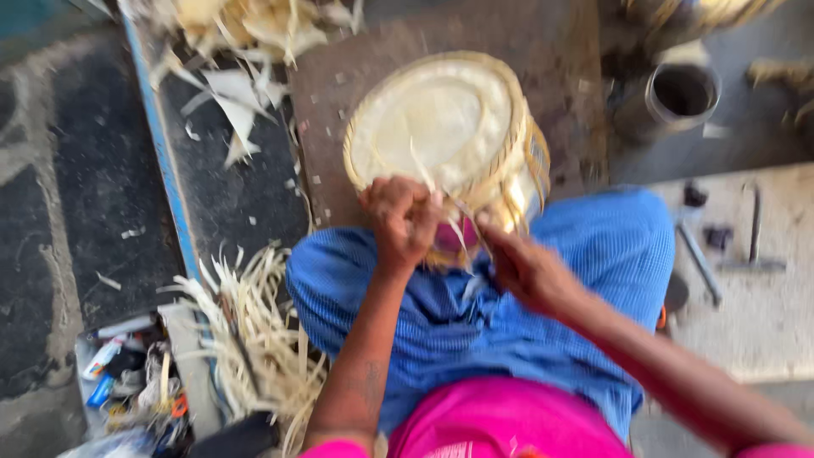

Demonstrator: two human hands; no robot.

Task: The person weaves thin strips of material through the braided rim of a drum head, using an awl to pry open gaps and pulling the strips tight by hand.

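A round woven basket (441,127) of pale straw rests upside down against my lap, its flat base facing up. My left hand (403,220) is closed on the basket's near rim, pinching a thin straw strip. To the right of it, my right hand (526,267) grips another strip (466,225) that runs up to the rim. Both hands sit over the blue cloth (593,246) across my knees. The picture is blurred, so the finger details are unclear.
A brown board (543,51) lies under the basket. Loose straw strips (254,331) pile at my left; more scraps (246,34) lie at the top. A metal cup (678,97) stands at upper right. Metal tools (746,246) lie on the pale slab at right. Small items (127,373) crowd the lower left.
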